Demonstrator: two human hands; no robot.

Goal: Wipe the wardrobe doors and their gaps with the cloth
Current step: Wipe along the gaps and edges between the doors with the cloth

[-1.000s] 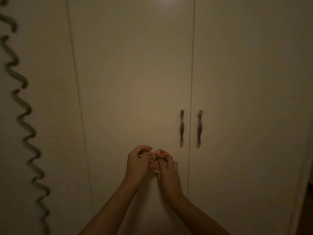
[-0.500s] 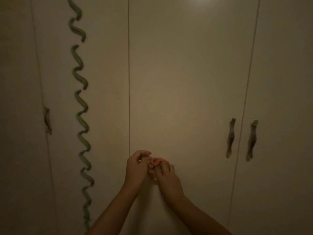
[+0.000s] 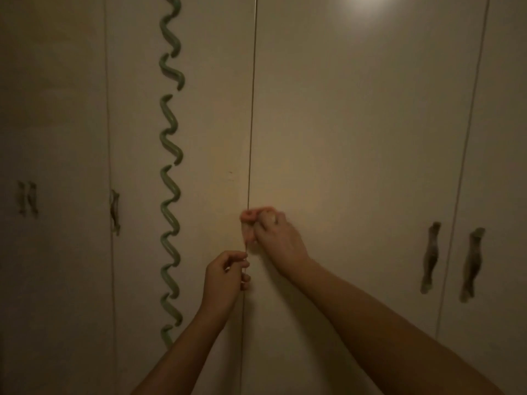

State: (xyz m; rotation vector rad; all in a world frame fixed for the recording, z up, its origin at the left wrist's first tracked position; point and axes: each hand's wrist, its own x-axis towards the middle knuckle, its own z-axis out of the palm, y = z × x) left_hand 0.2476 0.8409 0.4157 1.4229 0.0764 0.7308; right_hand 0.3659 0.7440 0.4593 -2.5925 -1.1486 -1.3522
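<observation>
Head view: right hand [image 3: 273, 238] and left hand [image 3: 225, 276] pinch cloth [image 3: 247, 233] taut at gap [image 3: 251, 138], six o'clock. Best slide toward twelve, keeping tension.

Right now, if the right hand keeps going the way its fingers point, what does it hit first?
The right hand points up and forward at the gap between two wardrobe doors; its fingertips already seem to be at the gap, so the door surface, though depth is unclear. Nothing else lies in that line.

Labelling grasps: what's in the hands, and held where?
Something thin and pale, likely the cloth, stretched along the door gap: right hand pinches its upper end, left hand the lower. Too dim to be sure.
</observation>
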